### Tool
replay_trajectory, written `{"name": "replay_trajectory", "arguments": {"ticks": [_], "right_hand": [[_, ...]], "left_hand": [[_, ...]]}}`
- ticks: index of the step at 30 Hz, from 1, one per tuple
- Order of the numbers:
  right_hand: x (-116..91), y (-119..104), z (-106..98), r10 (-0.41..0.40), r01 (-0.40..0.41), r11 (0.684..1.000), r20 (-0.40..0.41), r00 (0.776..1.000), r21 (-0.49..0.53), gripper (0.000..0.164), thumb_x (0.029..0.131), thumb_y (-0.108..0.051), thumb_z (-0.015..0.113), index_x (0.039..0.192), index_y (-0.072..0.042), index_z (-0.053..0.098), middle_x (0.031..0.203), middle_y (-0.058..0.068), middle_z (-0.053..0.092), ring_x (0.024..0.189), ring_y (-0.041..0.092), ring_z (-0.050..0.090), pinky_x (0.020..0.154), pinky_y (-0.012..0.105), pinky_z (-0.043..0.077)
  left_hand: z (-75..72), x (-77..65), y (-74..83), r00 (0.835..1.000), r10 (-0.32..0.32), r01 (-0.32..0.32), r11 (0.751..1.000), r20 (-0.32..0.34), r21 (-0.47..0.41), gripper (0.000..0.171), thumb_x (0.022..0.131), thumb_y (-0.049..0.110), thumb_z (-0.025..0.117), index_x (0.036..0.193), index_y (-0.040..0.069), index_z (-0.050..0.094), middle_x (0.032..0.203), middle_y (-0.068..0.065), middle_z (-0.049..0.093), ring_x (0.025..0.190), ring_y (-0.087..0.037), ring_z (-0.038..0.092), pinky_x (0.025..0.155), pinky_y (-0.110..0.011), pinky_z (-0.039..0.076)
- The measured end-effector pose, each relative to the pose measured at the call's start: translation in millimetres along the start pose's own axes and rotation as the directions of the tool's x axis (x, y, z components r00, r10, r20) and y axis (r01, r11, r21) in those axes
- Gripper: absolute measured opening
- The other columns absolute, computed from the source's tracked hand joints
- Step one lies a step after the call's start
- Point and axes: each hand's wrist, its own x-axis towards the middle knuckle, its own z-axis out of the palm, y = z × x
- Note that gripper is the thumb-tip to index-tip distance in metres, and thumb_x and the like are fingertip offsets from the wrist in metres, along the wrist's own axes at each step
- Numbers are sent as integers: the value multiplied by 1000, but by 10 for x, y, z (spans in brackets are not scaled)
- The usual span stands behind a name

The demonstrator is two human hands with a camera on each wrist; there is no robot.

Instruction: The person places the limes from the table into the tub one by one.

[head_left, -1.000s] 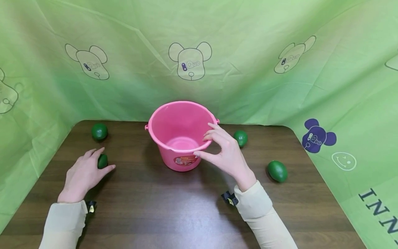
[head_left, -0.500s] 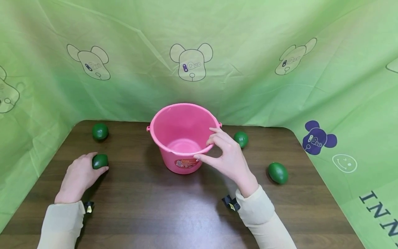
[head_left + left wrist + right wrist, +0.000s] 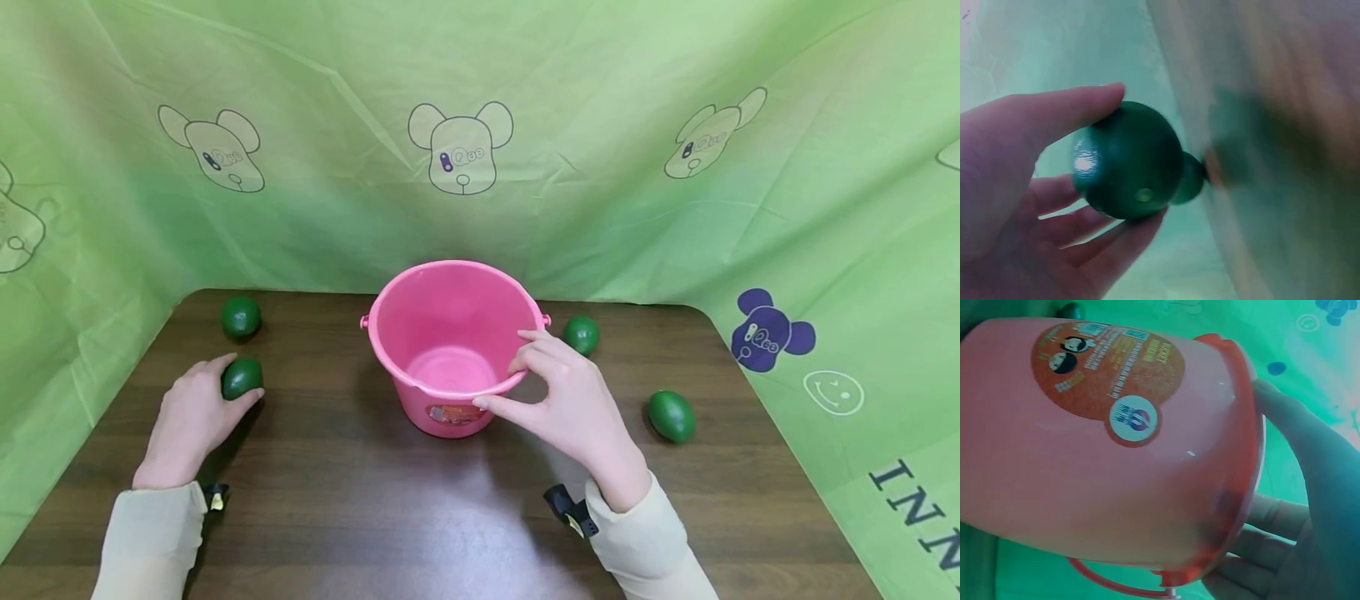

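My left hand pinches a dark green, egg-shaped fruit between thumb and fingers at the table's left. In the left wrist view this glossy fruit, with a pale spot at one end, appears raised off the tabletop. Mid-table stands a pink bucket. At its near right side, my right hand grips the rim, thumb outside and fingers reaching over the edge. A printed orange label shows on the bucket's side in the right wrist view, along with part of its handle.
Another green fruit lies behind the left hand. Two similar ones lie on the right, one near the back edge and one farther forward. A green printed cloth hangs behind and beside the brown wooden table.
My left hand has closed round the fruit and lifted it slightly. The bucket has slid nearer and a little to the right, with my right hand on its rim.
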Motion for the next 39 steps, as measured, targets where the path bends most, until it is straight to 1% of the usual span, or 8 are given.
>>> {"name": "replay_trajectory", "arguments": {"ticks": [7,15,19,28,31,34,36,39], "right_hand": [[-78,-138,-113,-38,39,998,20,999,-55,41,73,-56,88,76,-25,62,90,-17,64,116,11,61,86,28,53],[-140,-302,-223,-97,100,994,66,993,-54,40,72,-55,88,75,-24,63,90,-16,61,97,4,61,80,22,50],[-168,-369,-272,-94,100,993,101,991,-56,41,71,-60,87,78,-25,65,88,-19,59,86,-1,57,75,20,49],[-230,-502,-341,-99,112,990,146,984,-86,43,71,-65,85,81,-27,65,86,-19,56,76,-3,53,66,21,49],[-224,-485,-361,-84,96,993,152,985,-71,47,71,-65,85,90,-25,71,94,-18,61,84,-1,58,74,22,51],[-190,-421,-376,-63,66,998,154,986,-15,64,68,-65,87,114,-22,73,117,-12,65,111,8,61,94,27,50],[-148,-361,-370,-57,52,998,159,986,34,81,66,-64,89,130,-20,68,135,-7,60,129,15,53,106,32,44],[-63,-252,-339,-53,35,995,190,980,95,105,62,-64,91,149,-21,53,154,-3,46,144,19,37,112,40,39]], "left_hand": [[-71,142,218,979,39,-54,996,-201,-70,63,88,20,80,139,-7,56,127,-35,57,105,-56,58,81,-70,47],[-132,270,479,924,79,-145,977,-375,-154,63,83,20,86,138,0,61,125,-25,63,103,-46,62,80,-64,50],[-153,287,559,906,87,-170,971,-414,-169,64,81,19,88,138,2,63,123,-23,65,104,-43,63,83,-62,50],[-242,275,701,896,131,-220,961,-424,-166,68,78,19,91,139,4,63,126,-20,65,110,-42,63,84,-63,51],[-279,253,746,896,140,-228,959,-421,-167,69,78,20,91,140,6,63,127,-19,65,110,-40,63,83,-63,52],[-296,227,769,897,156,-242,956,-413,-165,71,77,19,92,140,8,63,127,-17,66,109,-39,64,82,-61,53],[-307,211,770,899,166,-250,954,-406,-163,71,77,19,92,141,8,63,127,-17,66,109,-38,64,81,-59,53],[-341,182,771,896,179,-260,953,-405,-154,72,77,18,92,141,9,63,127,-16,66,108,-36,65,81,-56,53]]}}
